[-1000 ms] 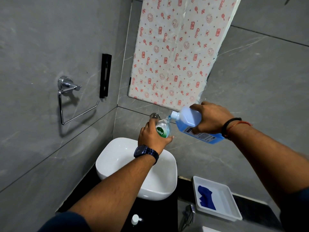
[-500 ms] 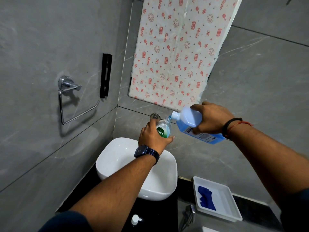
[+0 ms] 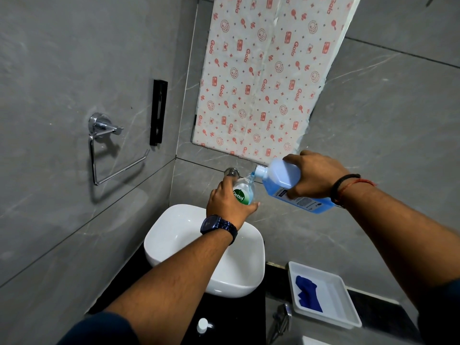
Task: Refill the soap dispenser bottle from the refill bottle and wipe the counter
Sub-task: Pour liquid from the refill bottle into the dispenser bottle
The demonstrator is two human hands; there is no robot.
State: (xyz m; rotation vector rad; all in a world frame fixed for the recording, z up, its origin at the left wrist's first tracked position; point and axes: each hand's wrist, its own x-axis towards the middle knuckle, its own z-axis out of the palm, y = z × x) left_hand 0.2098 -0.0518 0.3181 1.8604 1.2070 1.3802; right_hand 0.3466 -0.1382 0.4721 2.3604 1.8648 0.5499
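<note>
My left hand (image 3: 226, 205) grips the clear soap dispenser bottle (image 3: 245, 191) with a green Dettol label, held above the white basin (image 3: 174, 230). My right hand (image 3: 311, 179) holds the blue refill bottle (image 3: 283, 181) tilted down to the left, its white neck touching the dispenser's open mouth. Blue liquid fills the lower part of the refill bottle. A blue cloth (image 3: 308, 296) lies in a white tray (image 3: 348, 312) on the right of the black counter (image 3: 234, 319).
A small white cap (image 3: 202, 325) lies on the counter in front of the basin. A chrome tap (image 3: 231, 172) juts from the wall behind the bottles. A chrome towel ring (image 3: 104, 150) hangs on the left wall. A patterned sheet (image 3: 268, 75) covers the mirror.
</note>
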